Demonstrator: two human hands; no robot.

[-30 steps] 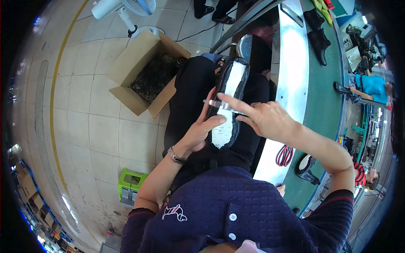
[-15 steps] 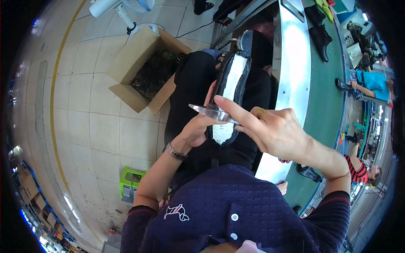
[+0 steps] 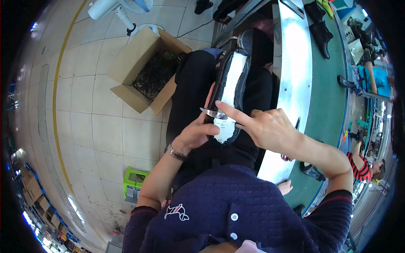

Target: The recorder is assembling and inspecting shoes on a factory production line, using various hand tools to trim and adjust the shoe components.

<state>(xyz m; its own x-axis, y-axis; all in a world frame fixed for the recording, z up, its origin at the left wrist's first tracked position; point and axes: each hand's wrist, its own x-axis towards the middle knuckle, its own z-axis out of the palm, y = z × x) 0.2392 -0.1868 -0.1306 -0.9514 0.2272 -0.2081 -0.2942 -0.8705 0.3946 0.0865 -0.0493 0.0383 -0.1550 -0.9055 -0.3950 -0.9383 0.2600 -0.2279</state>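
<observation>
A black shoe (image 3: 241, 86) lies sole up across my lap, with a white strip (image 3: 234, 76) down the middle of its bottom and dark material folded over the edges. My left hand (image 3: 192, 135) grips the shoe near its close end from the left, thumb on the white part. In my right hand (image 3: 276, 133) is a knife with a shiny metal blade (image 3: 214, 113), closed in the fingers with the index finger stretched forward above it. The blade lies across the shoe's bottom, pointing left. The knife's handle is hidden by the hand.
An open cardboard box (image 3: 134, 63) of dark scraps stands on the left floor, near a white fan (image 3: 122, 12) and a green plastic stool (image 3: 136, 183). To the right run a metal ledge (image 3: 293, 76) and a green conveyor (image 3: 320, 97) with black boots (image 3: 321, 38). Co-workers sit beyond.
The blade has drawn a little to the right, so less of it sticks out past the shoe's left edge. My left thumb now shows on the white part. The shoe stays almost still.
</observation>
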